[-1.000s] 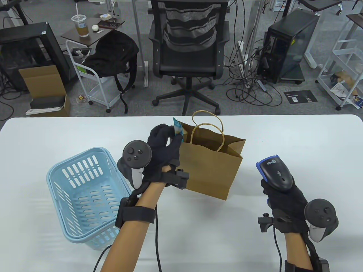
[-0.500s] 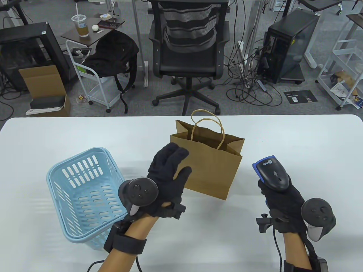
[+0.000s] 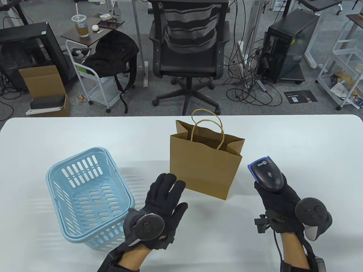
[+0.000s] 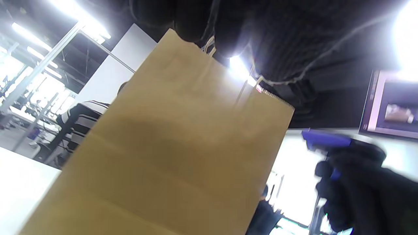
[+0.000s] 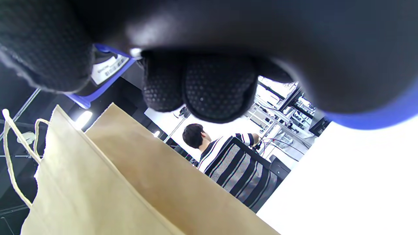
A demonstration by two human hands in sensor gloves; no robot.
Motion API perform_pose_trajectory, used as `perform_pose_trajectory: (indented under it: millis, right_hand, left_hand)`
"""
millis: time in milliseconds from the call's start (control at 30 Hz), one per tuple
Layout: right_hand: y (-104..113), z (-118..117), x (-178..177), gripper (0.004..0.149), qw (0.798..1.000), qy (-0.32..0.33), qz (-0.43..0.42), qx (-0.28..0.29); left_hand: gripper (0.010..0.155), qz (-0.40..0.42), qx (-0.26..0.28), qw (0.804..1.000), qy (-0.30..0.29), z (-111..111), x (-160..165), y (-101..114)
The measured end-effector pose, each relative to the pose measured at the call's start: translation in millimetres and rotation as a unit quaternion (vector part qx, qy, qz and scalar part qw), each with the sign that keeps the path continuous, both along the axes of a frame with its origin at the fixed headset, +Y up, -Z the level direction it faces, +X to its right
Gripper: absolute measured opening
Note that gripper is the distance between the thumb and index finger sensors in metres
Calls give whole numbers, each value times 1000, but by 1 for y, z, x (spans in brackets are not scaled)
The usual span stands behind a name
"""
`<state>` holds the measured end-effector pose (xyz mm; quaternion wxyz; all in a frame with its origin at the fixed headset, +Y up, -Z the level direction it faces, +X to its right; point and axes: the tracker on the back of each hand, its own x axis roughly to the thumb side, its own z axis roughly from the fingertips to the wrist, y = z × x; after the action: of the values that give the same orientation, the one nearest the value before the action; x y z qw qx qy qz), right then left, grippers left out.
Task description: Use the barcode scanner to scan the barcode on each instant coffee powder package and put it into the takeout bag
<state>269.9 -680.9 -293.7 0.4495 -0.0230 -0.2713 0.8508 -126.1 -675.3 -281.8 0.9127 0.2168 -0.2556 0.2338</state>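
A brown paper takeout bag [image 3: 205, 164] with twine handles stands upright at the table's middle; it fills the left wrist view [image 4: 169, 156] and the lower left of the right wrist view [image 5: 98, 195]. My left hand [image 3: 166, 197] hovers in front of the bag's near left corner, fingers straight and spread, holding nothing. My right hand [image 3: 276, 198] grips a black and blue barcode scanner [image 3: 266, 175], its head aimed toward the bag's right side. In the left wrist view the scanner [image 4: 326, 140] shows at the right. No coffee package is in sight.
A light blue plastic basket [image 3: 88, 195] sits at the left, with nothing visible inside it. Beyond the table's far edge are an office chair [image 3: 188, 53], a cart with a black backpack [image 3: 110, 56] and floor cables. A person in a striped shirt [image 5: 225, 160] sits behind.
A second ago my left hand held a blue package at the bag's mouth; the package is gone from view and the hand, now open, has drawn back toward me. The scanner drifted slightly left.
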Motion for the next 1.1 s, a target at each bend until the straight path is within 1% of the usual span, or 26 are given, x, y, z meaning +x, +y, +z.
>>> perform_pose_trajectory:
  millis: [33,100,200,300,367,467,633,833,867,900,933,967,1100]
  right_hand:
    - [1,1,0,59,1000,-3,1,1]
    - [3,2,0,60,1000,-8,7,0]
    - [5,3,2,65,999,-10,33,-24]
    - [5,4,8,68,998,-23,40,-39]
    - [3,3,14,69,997,-30,35,-58]
    - [-1,2,26,73,992,-49,44,-110]
    - [-7,2,40,74,981,-104,62,-151]
    - [-20,2,59,68,958,-192,55,-207]
    - [-24,1,62,68,951,-205,55,-227]
    - [-26,1,64,68,946,-210,57,-239]
    - [-29,0,66,68,937,-219,62,-266]
    - [-32,-1,68,68,930,-226,69,-281]
    - [-43,-5,73,68,913,-249,76,-315]
  left_hand:
    - [74,-16,4,1000,5,0,2,-3]
    - [79,-60,-15,998,19,-3,5,-11]
    - [85,-69,-40,997,19,-4,8,-19]
    - [90,-83,-88,992,24,-8,11,-27]
    - [91,-88,-105,990,25,-11,13,-33]
    - [94,-104,-131,985,31,-17,13,-41]
    - [95,-109,-146,983,34,-20,11,-47]
    - [94,-104,-150,983,28,-19,10,-47]
    - [94,-103,-150,983,27,-19,10,-47]
    - [94,-103,-152,983,27,-18,10,-46]
    - [94,-102,-153,983,26,-18,10,-46]
    - [94,-101,-153,983,25,-18,9,-46]
    - [94,-101,-152,983,24,-18,9,-46]
